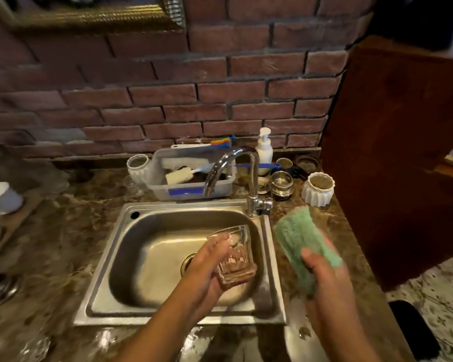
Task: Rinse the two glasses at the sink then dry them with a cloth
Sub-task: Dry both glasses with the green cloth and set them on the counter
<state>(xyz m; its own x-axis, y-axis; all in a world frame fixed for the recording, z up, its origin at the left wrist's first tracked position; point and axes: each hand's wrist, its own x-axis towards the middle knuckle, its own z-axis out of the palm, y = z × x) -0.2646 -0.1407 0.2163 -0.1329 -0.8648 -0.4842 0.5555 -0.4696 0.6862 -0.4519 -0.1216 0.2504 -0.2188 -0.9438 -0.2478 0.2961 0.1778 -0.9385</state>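
- Over the sink (120, 259), in the head view, the left hand (207, 267) is closed around a clear ribbed glass (234, 257), fingers wrapped behind it and thumb near the rim; the glass tilts with its mouth up and away, above the right half of the basin.
- To the right of the sink, over the counter edge, the right hand (324, 280) is clamped on a folded green cloth (298, 239), thumb pressed on its lower part, the free end pointing up toward the tap (236, 163).
- No water is seen running from the tap, so the step in hand looks like drying this glass.
- To do it well, the person likely pushes the cloth's free end into the mouth, then turns the glass with the left hand while the cloth wipes inside, keeping both above the sink so drips and any slip land there.
- A wet ribbed glass is probably slippery; a firm hold low on the base helps.
- The second glass cannot be picked out for certain among the things behind the sink.
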